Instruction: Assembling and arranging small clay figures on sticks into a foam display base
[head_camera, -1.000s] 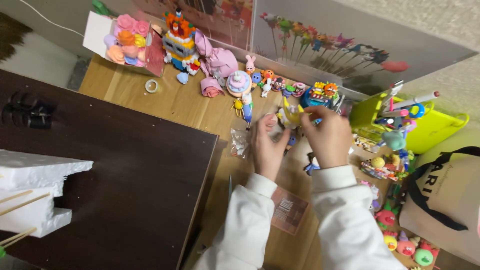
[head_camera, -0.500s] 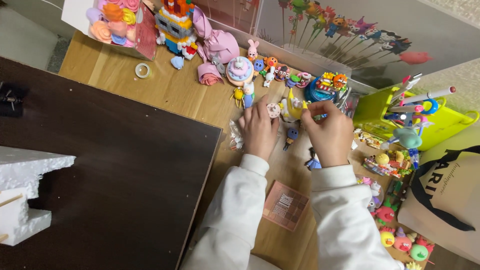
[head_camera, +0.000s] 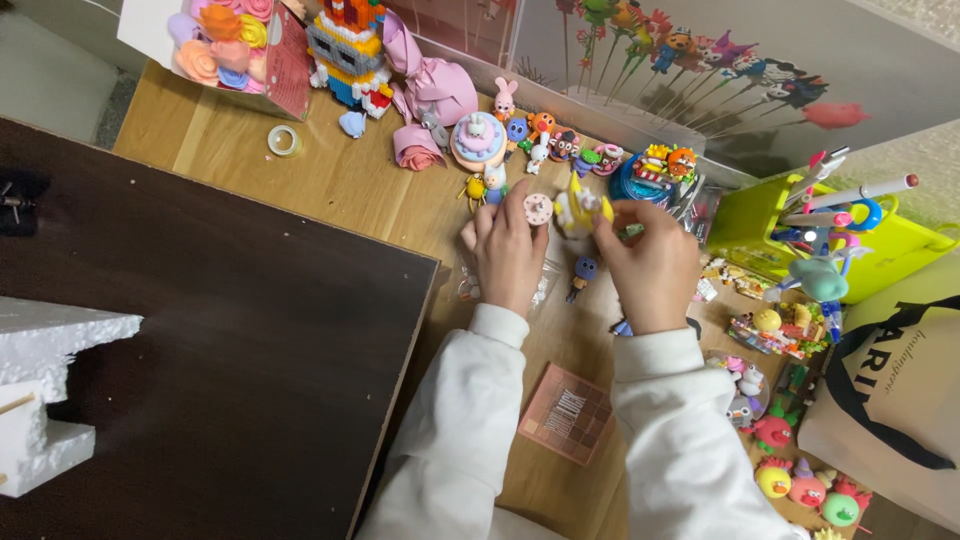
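Left hand (head_camera: 508, 250): fingertips pinched a small round pink-and-white clay disc (head_camera: 538, 208). Right hand (head_camera: 650, 265): gripped a small yellow-and-white clay figure (head_camera: 580, 210), held beside the disc, above the wooden table (head_camera: 340, 185), near a blue clay figurine (head_camera: 584, 270).

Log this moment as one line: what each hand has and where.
left hand: pinches small pink disc | right hand: holds yellow figure | both over wooden table | dark board alongside
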